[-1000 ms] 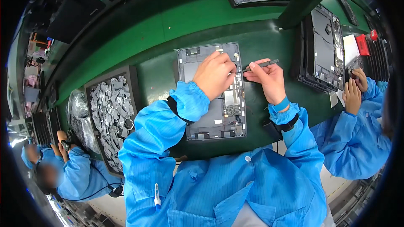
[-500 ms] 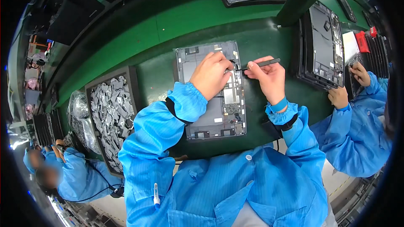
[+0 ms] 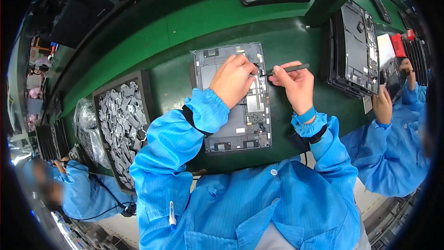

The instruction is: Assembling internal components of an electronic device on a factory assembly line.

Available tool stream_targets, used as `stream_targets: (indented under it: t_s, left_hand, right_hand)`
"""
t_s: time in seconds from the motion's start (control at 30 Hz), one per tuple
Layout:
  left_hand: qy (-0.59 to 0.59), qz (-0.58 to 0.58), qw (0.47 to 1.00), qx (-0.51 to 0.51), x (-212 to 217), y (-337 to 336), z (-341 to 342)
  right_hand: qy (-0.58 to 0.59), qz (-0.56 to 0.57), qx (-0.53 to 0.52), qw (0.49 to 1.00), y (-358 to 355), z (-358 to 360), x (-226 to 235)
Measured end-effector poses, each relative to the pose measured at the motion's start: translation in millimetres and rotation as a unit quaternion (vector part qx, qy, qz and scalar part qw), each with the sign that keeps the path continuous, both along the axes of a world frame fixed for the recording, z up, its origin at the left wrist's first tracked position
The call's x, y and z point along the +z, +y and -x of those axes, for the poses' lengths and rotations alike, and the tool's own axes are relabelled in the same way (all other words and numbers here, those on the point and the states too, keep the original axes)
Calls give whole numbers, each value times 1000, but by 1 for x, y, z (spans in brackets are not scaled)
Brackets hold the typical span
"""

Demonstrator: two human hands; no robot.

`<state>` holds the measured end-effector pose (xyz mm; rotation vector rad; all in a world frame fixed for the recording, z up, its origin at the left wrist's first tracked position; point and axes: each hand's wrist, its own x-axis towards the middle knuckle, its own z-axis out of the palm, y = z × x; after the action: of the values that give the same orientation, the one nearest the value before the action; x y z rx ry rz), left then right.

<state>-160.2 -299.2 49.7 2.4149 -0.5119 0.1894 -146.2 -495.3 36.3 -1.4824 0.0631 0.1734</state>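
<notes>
- The opened flat device (image 3: pixel 226 127) is laid on the green bench (image 3: pixel 171 88) directly in front of the person, its inner boards and battery area exposed.
- A slim dark tool (image 3: pixel 297 68) is gripped between thumb and fingers of the right hand (image 3: pixel 296 85); its tip is pointed leftward, at the device's upper right edge.
- The left hand (image 3: pixel 233 76) is rested over the upper part of the device, thumb and forefinger drawn together close to the tool tip — whether anything is pinched there cannot be told.
- Fine work on a small part or connection along that edge appears to be the step in hand; completion cannot be judged.
- For the next move, a steady tip and a firm left hand would seem to be called for, with neighbouring boards left unscraped.
- Compared with one second ago, the left fingertips have been shifted slightly up the device, and the tool is held flatter; against the half-second frame, both hands are almost unchanged.
- At the right, the co-worker's nearer hand (image 3: pixel 382 105) has been moved slightly away from the stack of housings (image 3: pixel 356 48).
</notes>
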Motion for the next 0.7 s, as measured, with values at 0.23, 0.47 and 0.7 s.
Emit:
stream_targets:
  t_s: [0.23,0.47,0.7]
  left_hand:
    - [-4,-3,1000,0,-3,1,-1]
    - [7,-2,1000,0,1,0,0]
    - [17,-27,999,-18,-4,0,0]
  right_hand:
    - [-25,0,-18,1000,5,5,-1]
    - [-27,-20,-16,999,4,4,-5]
    - [-33,-1,-18,999,7,5,-6]
